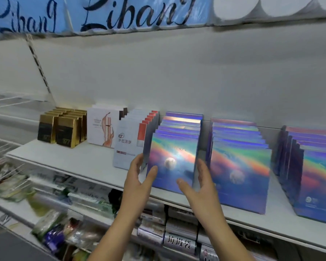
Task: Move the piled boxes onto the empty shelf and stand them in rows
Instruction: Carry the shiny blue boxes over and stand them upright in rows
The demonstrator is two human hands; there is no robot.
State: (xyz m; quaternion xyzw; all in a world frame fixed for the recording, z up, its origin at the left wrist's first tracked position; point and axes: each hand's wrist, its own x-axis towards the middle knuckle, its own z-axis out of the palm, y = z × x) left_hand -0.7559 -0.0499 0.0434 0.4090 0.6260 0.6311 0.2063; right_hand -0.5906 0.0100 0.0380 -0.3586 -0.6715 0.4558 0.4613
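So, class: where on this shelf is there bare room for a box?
Bare shelf in front of the gold boxes, left of the pale blue boxes; narrow gaps between rainbow rows. Gold boxes through first rainbow row: crowded.

I get one wide view, from a camera worn on the head. It looks forward and a little down at the shelf, very near. The left hand and right hand show at the bottom, holding the front box. The shelf looks tilted.

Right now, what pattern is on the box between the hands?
The box shows a rainbow holographic sky with a pale moon; head view shows it.
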